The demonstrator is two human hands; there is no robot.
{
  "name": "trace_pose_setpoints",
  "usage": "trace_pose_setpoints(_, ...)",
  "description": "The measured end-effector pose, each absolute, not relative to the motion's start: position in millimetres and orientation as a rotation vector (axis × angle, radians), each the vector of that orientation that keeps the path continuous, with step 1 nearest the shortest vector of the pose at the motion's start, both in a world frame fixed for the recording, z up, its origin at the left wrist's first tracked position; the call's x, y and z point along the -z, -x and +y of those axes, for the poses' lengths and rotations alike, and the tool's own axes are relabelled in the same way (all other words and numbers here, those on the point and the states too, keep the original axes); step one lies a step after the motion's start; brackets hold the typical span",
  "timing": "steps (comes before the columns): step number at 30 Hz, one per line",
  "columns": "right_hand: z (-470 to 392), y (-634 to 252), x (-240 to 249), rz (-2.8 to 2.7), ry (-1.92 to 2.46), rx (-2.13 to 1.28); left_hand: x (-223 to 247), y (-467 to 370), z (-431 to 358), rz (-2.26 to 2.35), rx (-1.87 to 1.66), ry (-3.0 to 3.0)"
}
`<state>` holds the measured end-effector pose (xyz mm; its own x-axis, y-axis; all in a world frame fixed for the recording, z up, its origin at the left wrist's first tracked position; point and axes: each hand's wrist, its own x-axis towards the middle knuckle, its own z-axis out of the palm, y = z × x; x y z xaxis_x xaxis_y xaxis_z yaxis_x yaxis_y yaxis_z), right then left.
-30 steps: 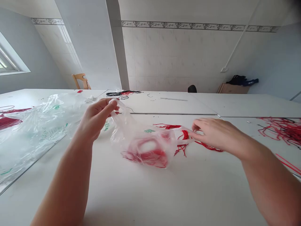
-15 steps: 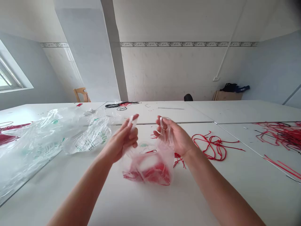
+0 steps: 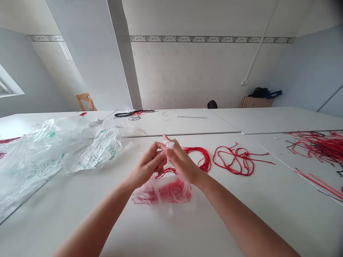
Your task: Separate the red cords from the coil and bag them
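A thin clear plastic bag (image 3: pixel 160 194) with red cords inside rests on the white table below my hands. My left hand (image 3: pixel 151 162) has its fingers curled around the bag's gathered upper part, meeting the other hand. My right hand (image 3: pixel 182 160) is closed on the bag's handles, and a white crumpled bit of plastic shows above its fingers. Where the two hands touch, the exact grip is partly hidden. Just behind my right hand lies a coil of red cord (image 3: pixel 205 160), partly covered by it.
A looped red cord (image 3: pixel 253 160) lies to the right, with a heap of red and black cords (image 3: pixel 321 148) farther right. Large crumpled plastic bags (image 3: pixel 40 153) cover the table's left side. Black cords (image 3: pixel 131 114) and a thin rod (image 3: pixel 191 117) lie at the back.
My hands were apart, each holding a handle of the bag; now they have come together above it. The coil of red cord behind is more exposed.
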<state>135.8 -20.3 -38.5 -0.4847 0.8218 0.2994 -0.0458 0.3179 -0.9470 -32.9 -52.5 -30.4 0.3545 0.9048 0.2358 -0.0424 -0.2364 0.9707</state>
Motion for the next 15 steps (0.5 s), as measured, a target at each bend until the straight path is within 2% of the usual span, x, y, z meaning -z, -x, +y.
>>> trace_pose_setpoints(3, -22, -131, 37, -1.606, 0.654, -1.370, 31, 33, -53, 0.848, -0.984, -1.611)
trace_pose_setpoints(6, -20, -131, 34, -1.376, 0.682, -1.506, 32, 35, -51, 0.891, -1.009, -1.441)
trace_pose_setpoints(10, -11, -144, 32, -1.558, 0.615, -1.648, 34, 42, -40, 0.862, -1.053, -1.062)
trace_pose_setpoints(12, -5, -152, 33, -1.792, 0.595, -1.537, 35, 45, -35, 0.866, -1.104, -0.938)
trace_pose_setpoints(15, 0, -156, 38, -1.971, 0.713, -1.077, 36, 48, -32, 0.919, -1.188, -0.891)
